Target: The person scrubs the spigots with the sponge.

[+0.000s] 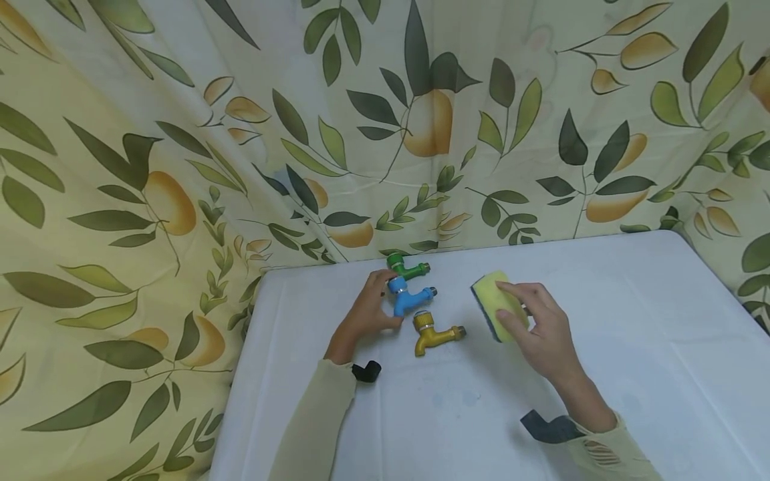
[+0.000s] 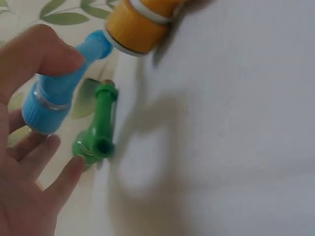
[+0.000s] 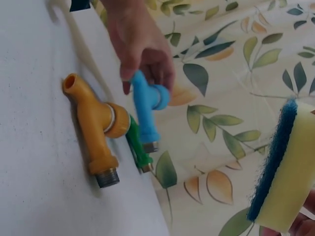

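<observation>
My left hand [image 1: 365, 308] grips a blue plastic tap [image 1: 409, 300] between thumb and fingers. In the right wrist view that blue tap [image 3: 143, 108] is held up off the table, its threaded end pointing away from the palm. A green tap [image 1: 415, 271] lies just behind it, near the table's back edge. Closer to me is a yellow tap [image 1: 438, 338], lying with its threaded end to the right. My right hand [image 1: 544, 331] pinches a yellow sponge [image 1: 504, 300] in the air right of the taps; its dark blue scouring side [image 3: 272, 162] faces the taps.
A white cloth covers the table [image 1: 433, 427]. Behind it and along the left hangs a curtain [image 1: 252, 167] printed with leaves and fruit. Dark straps with a protruding piece [image 1: 550, 427] sit at both wrists.
</observation>
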A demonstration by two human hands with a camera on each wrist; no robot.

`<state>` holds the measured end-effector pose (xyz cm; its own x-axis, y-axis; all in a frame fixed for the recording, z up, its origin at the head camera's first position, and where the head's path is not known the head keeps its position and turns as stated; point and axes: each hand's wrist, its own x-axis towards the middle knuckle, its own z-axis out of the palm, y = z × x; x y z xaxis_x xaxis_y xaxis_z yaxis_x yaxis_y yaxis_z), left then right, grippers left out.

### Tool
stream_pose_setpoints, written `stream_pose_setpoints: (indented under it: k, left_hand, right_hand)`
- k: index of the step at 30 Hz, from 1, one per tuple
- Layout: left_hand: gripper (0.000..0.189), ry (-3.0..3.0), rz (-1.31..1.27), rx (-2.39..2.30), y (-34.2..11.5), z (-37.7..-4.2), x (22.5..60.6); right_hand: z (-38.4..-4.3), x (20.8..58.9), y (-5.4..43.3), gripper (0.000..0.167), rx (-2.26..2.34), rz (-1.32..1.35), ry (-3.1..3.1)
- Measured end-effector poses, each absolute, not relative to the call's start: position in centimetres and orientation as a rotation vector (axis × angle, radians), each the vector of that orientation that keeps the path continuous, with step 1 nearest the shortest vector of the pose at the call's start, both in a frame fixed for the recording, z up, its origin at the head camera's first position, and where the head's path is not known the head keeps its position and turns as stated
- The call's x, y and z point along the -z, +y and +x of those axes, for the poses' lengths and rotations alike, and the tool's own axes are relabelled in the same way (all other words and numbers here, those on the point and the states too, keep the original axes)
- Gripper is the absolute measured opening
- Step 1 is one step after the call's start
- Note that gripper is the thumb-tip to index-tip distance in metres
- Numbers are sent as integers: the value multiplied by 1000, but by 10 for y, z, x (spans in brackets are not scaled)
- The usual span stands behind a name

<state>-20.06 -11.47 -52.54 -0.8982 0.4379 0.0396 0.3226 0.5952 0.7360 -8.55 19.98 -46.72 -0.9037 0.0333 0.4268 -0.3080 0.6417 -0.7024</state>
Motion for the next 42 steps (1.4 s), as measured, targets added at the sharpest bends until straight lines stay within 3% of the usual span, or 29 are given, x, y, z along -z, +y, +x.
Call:
stream_pose_setpoints:
  k: [10, 16, 19, 22, 27, 32, 37, 42]
  left_hand:
    - [100, 2558, 913, -1548, -94, -147, 493]
    - [99, 2571, 1082, -1619, -81, -126, 477]
    - [98, 2546, 1106, -1626, -76, -119, 473]
    - [97, 2520, 1108, -1607, -70, -113, 471]
    - [96, 2512, 1147, -1643, -66, -108, 469]
    - [95, 2508, 1161, -1636, -65, -105, 467]
    - [93, 2558, 1178, -1595, -64, -103, 463]
    - [93, 2549, 1177, -1632, -64, -104, 461]
  right_hand:
    - [-90, 469, 171, 45, -1129, 129, -2555]
    - [-79, 467, 163, 47, -874, 480, -2467]
    - [-78, 464, 167, 46, -825, 493, -2408]
    - [-75, 459, 165, 45, -846, 450, -2397]
    - [-71, 449, 164, 43, -796, 657, -2352]
    - [-73, 441, 161, 45, -777, 589, -2349]
    - [-69, 438, 162, 43, -764, 779, -2330]
    - [-72, 438, 162, 43, -762, 645, -2348]
